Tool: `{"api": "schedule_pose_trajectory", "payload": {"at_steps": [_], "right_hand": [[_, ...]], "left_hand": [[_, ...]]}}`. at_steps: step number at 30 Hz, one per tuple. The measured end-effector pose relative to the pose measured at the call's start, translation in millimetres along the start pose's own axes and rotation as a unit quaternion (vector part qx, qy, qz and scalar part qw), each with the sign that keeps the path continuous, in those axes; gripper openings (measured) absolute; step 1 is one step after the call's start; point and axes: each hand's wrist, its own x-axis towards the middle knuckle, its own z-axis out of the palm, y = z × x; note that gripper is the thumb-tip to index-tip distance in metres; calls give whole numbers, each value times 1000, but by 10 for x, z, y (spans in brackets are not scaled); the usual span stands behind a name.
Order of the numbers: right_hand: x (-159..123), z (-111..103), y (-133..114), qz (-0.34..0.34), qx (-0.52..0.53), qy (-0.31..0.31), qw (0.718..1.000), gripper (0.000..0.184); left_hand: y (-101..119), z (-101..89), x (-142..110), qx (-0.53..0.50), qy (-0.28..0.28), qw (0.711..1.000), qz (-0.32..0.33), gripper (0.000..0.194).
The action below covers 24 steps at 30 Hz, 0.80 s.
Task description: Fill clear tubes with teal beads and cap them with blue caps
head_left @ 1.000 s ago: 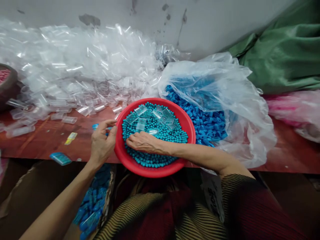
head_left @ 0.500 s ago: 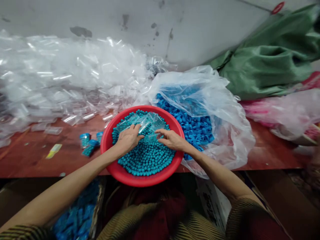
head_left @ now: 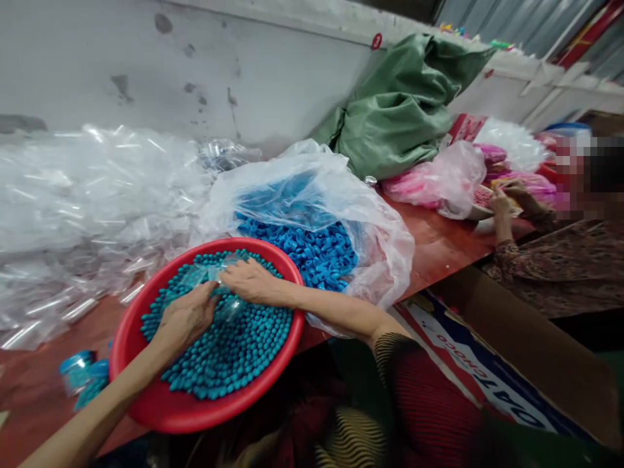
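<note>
A red basin (head_left: 121, 338) full of round teal beads (head_left: 229, 364) stands at the table's front edge. Both my hands are over the beads, close together. My right hand (head_left: 256, 281) has its fingers closed round a clear plastic container (head_left: 234, 259), partly hidden by them. My left hand (head_left: 189, 316) is closed just beside it, fingertips nearly meeting the right hand's; what they grip is hidden. Another clear container (head_left: 194, 276) lies on the beads behind my left hand, and one more clear piece shows blurred below my fingers.
Clear plastic containers (head_left: 88, 195) are heaped at left. Small bead-filled jars (head_left: 80, 370) with blue lids lie beside the basin. An open bag of blue plastic pieces (head_left: 316, 253) is right of it. Beyond are a green sack (head_left: 394, 123) and a co-worker's hands (head_left: 502, 201). A cardboard box (head_left: 487, 364) stands below.
My view has swung right, bringing the co-worker into sight. My hands have come together over the beads, and my right hand has closed on a clear container.
</note>
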Motion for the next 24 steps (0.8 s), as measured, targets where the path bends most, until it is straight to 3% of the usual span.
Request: {"api": "schedule_pose_trajectory", "payload": {"at_steps": [2, 4, 7, 9, 11, 12, 13, 16, 18, 20, 22, 24], "right_hand": [[-3, -21, 53, -6, 115, -51, 992, 14], [-34, -44, 83, -12, 251, -79, 965, 11], [-69, -54, 60, -14, 497, -153, 854, 14], [-75, -41, 2, -5, 606, -177, 775, 20], [-78, -25, -67, 24, 669, -191, 718, 27], [-84, -21, -98, 38, 676, -195, 709, 28], [-96, -22, -124, 48, 664, -197, 719, 26], [-185, -48, -166, 55, 576, -216, 787, 18], [-281, -63, -163, 66, 534, -230, 811, 15], [-368, -61, -142, 82, 531, -216, 815, 13], [-408, -42, -126, 94, 543, -166, 818, 14], [-389, -13, -138, 98, 543, -88, 829, 13]], "left_hand": [[102, -142, -51, -64, -9, 997, -29, 31], [231, -255, -93, -235, -21, 969, -67, 35], [436, -305, -127, -500, -69, 858, -93, 49], [555, -275, -133, -598, -85, 789, -111, 48], [634, -250, -119, -643, -81, 749, -137, 42], [650, -258, -103, -653, -73, 738, -152, 39], [645, -285, -82, -661, -58, 729, -166, 36], [498, -472, -16, -682, 42, 708, -175, 28], [330, -608, -12, -669, 105, 716, -168, 27], [187, -658, -64, -613, 66, 768, -176, 33], [131, -585, -158, -556, -12, 806, -203, 40], [168, -420, -249, -547, -59, 801, -235, 47]]}}
